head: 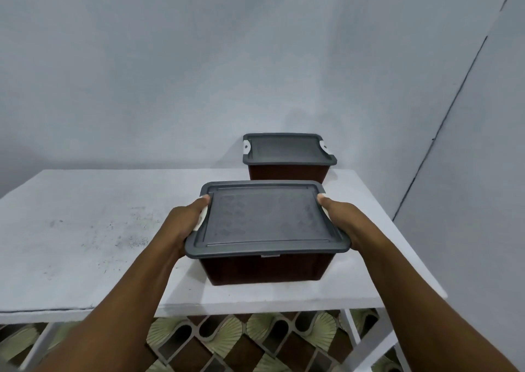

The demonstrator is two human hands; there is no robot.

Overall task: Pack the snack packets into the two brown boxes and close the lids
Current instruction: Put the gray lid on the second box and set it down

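Brown plastic is forming the tapered walls of the near box (262, 269), which is sitting on the white tabletop (85, 229) close to its front edge. You are gripping this box from both sides: your left hand (181, 226) is wrapping around the left rim, thumb lying on the lid beside a white latch (202, 218), and your right hand (345, 224) is clasping the right rim, thumb tip pressing on the lid's corner. The near lid (264, 221), a grey rounded rectangle with a raised border and a faintly patterned matte panel, is lying flat and closed on the box. The far box (287, 172), equally brown and ribbed, is standing behind it against the pale wall (170, 73), its grey lid (287, 150) closed and white latches showing at both ends. The tabletop is looking scuffed and speckled. Patterned floor tiles (227, 340) are showing below.
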